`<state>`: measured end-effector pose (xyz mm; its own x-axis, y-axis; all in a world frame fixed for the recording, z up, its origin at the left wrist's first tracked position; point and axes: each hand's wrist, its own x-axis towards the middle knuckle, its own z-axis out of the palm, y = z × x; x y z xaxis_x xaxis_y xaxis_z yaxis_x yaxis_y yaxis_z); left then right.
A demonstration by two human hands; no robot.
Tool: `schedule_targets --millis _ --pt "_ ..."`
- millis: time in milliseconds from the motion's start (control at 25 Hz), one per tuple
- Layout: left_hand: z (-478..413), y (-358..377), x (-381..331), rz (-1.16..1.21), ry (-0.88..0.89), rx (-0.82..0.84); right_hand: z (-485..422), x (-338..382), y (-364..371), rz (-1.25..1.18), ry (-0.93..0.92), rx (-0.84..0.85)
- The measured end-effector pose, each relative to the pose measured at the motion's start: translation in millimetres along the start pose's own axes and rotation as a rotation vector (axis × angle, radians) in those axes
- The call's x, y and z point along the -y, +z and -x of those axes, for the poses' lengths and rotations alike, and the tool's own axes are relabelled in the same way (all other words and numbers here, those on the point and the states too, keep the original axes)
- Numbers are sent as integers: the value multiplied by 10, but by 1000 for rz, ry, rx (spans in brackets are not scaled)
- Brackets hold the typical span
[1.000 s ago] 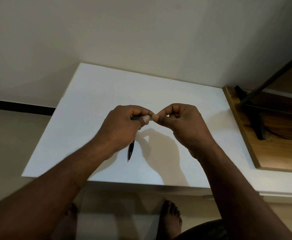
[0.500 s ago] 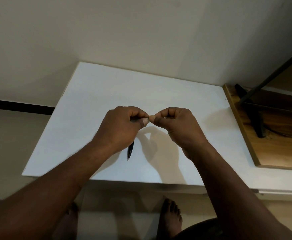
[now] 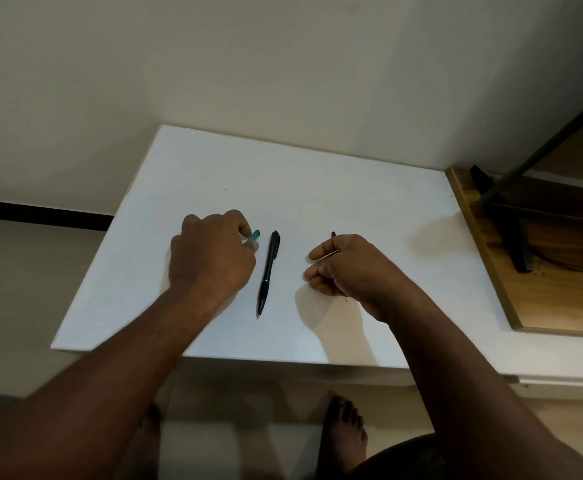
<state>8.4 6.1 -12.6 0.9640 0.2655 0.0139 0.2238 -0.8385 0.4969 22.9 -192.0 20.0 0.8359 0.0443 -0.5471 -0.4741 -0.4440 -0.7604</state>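
Left hand (image 3: pixel 210 254) pinches a teal tube (image 3: pixel 256 234); right hand (image 3: pixel 348 268) grips, seemingly, a refill (image 3: pixel 333 234). Lay both flat, clear of the pen (image 3: pixel 269 271).

No text is readable, seemingly none on teal piece (image 3: pixel 255 234) or black pen (image 3: pixel 268 271)

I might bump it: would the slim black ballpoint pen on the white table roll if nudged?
Probably; the black pen looks round-barrelled and lies flat on the white table, so a sideways nudge may roll it. Straight and thin, it seems stiff and light.
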Motion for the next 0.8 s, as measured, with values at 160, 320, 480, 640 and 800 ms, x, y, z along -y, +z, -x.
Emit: schedule_targets --millis 160,320,480,640,800 --pt "-11 -9 -6 0 4 -4 1 -10 -12 -26 1 -6" --pt "-15 -6 4 48 -5 -12 13 -2 -23 -86 -4 6" --pt "-33 -17 18 73 -19 4 35 4 -29 -135 2 25" --pt "-36 -72 21 39 -3 -5 32 16 -23 -263 46 81" --pt "-16 -126 -3 -20 -8 -20 55 35 16 -380 71 140"
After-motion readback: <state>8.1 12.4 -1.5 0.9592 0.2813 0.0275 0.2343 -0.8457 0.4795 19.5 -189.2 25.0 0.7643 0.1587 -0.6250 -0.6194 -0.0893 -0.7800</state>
